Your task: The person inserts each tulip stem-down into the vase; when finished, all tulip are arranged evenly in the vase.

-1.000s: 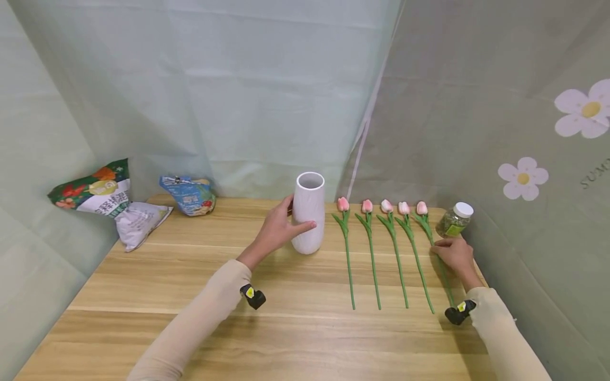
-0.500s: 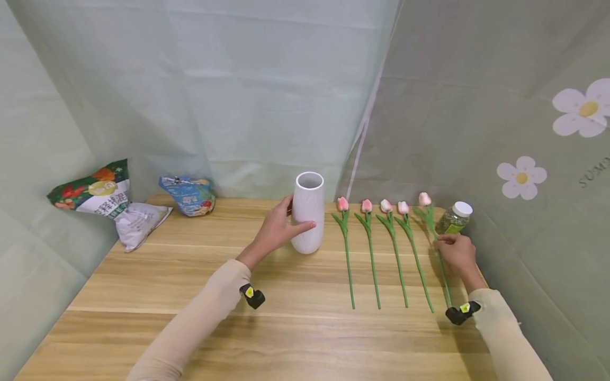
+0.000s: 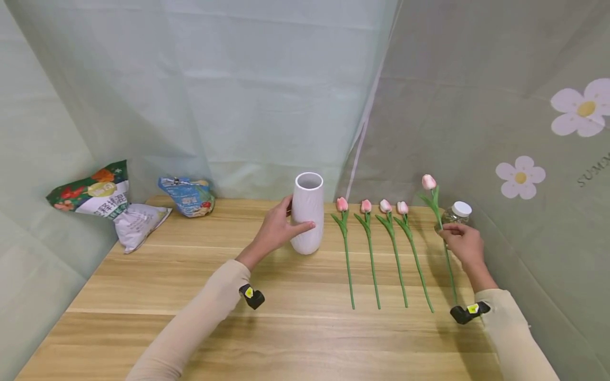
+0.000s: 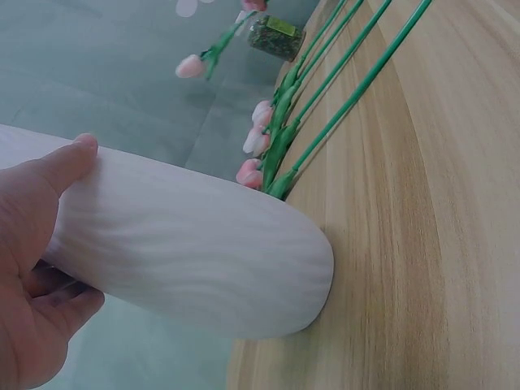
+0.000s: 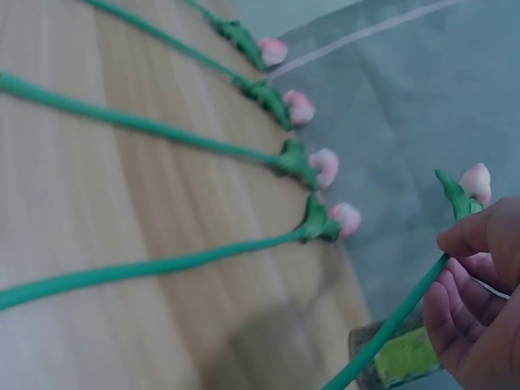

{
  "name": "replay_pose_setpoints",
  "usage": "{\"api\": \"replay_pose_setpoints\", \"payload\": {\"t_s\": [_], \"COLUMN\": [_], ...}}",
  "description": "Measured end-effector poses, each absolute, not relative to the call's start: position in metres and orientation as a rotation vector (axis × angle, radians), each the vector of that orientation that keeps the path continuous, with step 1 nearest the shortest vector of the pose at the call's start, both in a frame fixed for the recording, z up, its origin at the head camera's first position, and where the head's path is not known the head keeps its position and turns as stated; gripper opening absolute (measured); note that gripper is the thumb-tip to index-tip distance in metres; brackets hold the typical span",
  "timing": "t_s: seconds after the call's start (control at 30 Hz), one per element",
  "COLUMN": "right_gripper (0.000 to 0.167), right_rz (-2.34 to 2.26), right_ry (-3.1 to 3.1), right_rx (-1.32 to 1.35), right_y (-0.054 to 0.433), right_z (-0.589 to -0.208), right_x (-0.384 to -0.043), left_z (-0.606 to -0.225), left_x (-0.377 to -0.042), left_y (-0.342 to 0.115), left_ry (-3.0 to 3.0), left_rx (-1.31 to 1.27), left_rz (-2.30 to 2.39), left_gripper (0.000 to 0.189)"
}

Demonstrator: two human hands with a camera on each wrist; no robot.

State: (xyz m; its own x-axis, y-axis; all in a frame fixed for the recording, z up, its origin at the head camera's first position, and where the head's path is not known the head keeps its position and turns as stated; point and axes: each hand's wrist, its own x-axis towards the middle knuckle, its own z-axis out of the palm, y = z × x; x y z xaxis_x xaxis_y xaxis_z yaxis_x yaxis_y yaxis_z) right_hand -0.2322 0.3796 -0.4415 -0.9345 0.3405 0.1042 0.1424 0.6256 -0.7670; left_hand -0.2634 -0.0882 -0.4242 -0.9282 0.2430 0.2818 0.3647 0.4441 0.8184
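My left hand [image 3: 278,227] grips the white ribbed vase [image 3: 307,233] around its middle, the thumb across the front. The vase stands upright on the table, its open mouth facing up; the left wrist view shows its base [image 4: 301,276] on the wood. With thumb and fingertips my right hand [image 3: 462,243] pinches the green stem of a pink tulip [image 3: 429,182], just below the leaves. That tulip is raised, its bloom highest and its stem slanting down past the wrist. Several more pink tulips [image 3: 366,206] lie side by side between the vase and my right hand.
Behind my right hand stands a jar with a white lid [image 3: 461,208] and a green label. At the back left are a blue snack bag [image 3: 188,196] and a green-and-white bag [image 3: 111,198]. Fabric curtains [image 3: 267,106] enclose the wooden table [image 3: 286,338].
My right hand has lifted the rightmost tulip from the table, its bloom rising and shifting slightly right, away from the row. The left hand and vase have stayed put.
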Motion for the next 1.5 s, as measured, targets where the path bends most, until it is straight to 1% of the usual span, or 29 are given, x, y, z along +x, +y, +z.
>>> {"api": "replay_pose_setpoints", "payload": {"t_s": [0.23,0.4,0.47,0.67,0.9,1.13,1.37,1.5], "right_gripper": [0.038,0.040,0.037,0.016,0.021,0.017,0.025,0.027], "right_rz": [1.467,1.548,1.577,1.648,1.756,1.811,1.825,1.837], "right_ry": [-2.472,-2.444,-2.432,-2.370,-2.239,-2.130,-2.030,-1.940], "right_rx": [-0.322,-0.264,-0.244,-0.173,-0.083,0.008,0.100,0.153], "right_y": [0.371,0.363,0.358,0.344,0.326,0.304,0.289,0.280], "right_z": [-0.422,-0.409,-0.403,-0.385,-0.368,-0.352,-0.338,-0.330], "right_x": [-0.231,-0.232,-0.232,-0.235,-0.241,-0.241,-0.246,-0.248], "left_z": [-0.423,-0.422,-0.422,-0.423,-0.423,-0.423,-0.424,-0.425], "left_x": [-0.263,-0.262,-0.261,-0.262,-0.262,-0.263,-0.263,-0.263], "left_y": [-0.089,-0.089,-0.089,-0.089,-0.089,-0.089,-0.089,-0.089], "left_ry": [-2.554,-2.557,-2.557,-2.564,-2.572,-2.571,-2.558,-2.554], "left_rx": [-0.552,-0.547,-0.548,-0.548,-0.547,-0.546,-0.552,-0.554], "left_rz": [-1.511,-1.509,-1.506,-1.504,-1.494,-1.500,-1.495,-1.495], "left_gripper": [0.087,0.086,0.086,0.086,0.086,0.085,0.086,0.086]}}
